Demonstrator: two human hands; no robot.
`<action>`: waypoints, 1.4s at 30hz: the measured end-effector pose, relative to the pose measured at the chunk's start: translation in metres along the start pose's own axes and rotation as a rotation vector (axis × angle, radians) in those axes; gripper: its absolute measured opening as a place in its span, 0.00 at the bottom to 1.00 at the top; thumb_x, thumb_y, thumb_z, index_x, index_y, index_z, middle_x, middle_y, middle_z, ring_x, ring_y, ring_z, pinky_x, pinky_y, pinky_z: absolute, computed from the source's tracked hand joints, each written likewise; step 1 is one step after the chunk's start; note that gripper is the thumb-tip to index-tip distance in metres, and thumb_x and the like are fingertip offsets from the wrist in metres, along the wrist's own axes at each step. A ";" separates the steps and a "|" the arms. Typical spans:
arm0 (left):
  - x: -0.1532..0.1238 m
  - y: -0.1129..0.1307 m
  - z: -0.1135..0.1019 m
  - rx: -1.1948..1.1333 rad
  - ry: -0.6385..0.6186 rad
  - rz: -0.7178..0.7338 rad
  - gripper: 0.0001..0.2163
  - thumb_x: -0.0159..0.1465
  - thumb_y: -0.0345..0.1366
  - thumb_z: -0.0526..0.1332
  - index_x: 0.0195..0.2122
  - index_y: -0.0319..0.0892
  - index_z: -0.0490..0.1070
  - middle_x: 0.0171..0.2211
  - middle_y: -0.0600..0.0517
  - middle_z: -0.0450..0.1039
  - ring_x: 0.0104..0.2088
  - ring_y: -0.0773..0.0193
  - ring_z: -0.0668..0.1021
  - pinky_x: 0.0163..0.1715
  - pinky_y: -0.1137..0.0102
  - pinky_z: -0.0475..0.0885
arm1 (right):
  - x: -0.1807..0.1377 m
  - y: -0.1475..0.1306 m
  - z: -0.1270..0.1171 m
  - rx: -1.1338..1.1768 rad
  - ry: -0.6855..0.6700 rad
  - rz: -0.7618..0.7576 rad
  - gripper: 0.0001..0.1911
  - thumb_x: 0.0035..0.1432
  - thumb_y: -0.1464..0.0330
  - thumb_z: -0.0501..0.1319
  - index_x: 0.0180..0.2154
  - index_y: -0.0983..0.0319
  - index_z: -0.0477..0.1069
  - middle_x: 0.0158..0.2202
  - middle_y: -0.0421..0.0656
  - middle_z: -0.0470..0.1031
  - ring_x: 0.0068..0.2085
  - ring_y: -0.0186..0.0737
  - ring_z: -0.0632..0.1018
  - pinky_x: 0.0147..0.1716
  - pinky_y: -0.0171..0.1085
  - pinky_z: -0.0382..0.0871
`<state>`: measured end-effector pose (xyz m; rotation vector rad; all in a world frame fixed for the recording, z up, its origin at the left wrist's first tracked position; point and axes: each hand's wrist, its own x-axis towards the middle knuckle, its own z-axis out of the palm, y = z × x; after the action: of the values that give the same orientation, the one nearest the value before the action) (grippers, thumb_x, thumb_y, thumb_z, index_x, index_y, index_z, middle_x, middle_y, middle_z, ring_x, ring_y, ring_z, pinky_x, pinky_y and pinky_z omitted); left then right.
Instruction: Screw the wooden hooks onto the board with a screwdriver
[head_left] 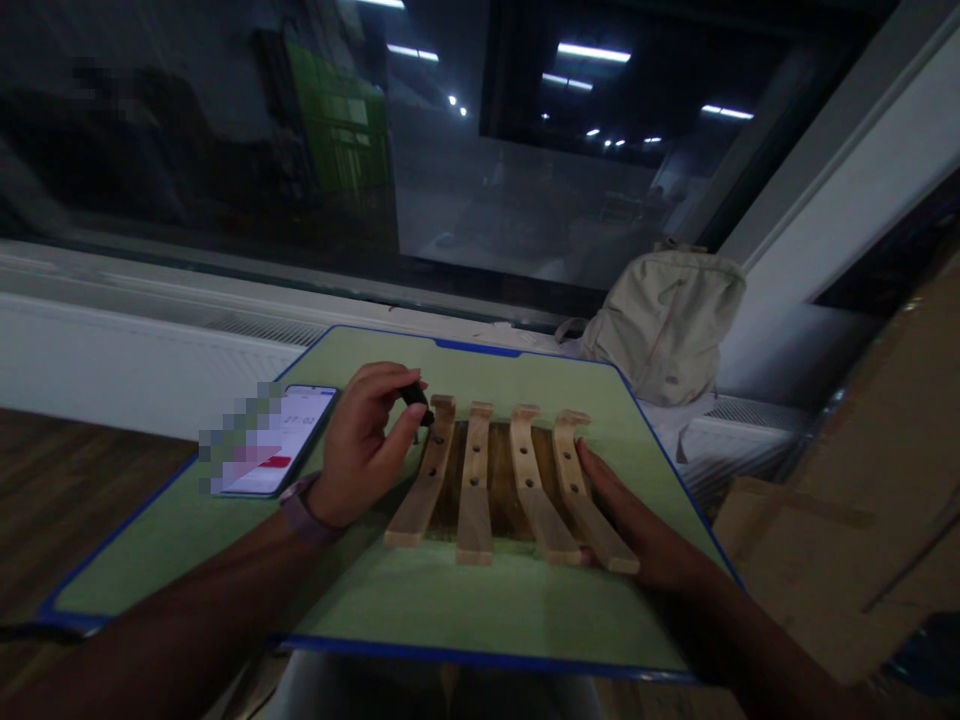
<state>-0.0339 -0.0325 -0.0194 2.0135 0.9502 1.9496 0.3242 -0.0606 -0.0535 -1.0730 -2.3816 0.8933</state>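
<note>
A black screwdriver [415, 394] is pinched in the left hand [366, 450] at the leftmost slat [414, 515]; on the table [525, 612], the wooden piece [504, 490] is gripped by the right hand [649, 530], apparently for steadiness.

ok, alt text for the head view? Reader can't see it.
Left hand holds a small black tool at the leftmost of four wooden slats; right hand is against the rightmost. A phone lies at left on the green table; a backpack sits by a window.

Phone [309, 425] partly pixelated, right hand [646, 530] partly hidden behind rightmost wooden slat [590, 518]
</note>
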 end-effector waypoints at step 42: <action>0.003 -0.001 0.001 0.021 0.065 0.001 0.17 0.64 0.28 0.67 0.53 0.50 0.73 0.42 0.51 0.74 0.40 0.64 0.81 0.38 0.69 0.79 | -0.002 0.004 0.000 0.013 0.010 -0.001 0.61 0.61 0.47 0.64 0.74 0.58 0.23 0.77 0.48 0.25 0.75 0.56 0.37 0.72 0.57 0.35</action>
<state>-0.0330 -0.0299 -0.0180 1.9729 0.9878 2.0251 0.3277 -0.0597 -0.0562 -1.0682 -2.3648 0.9005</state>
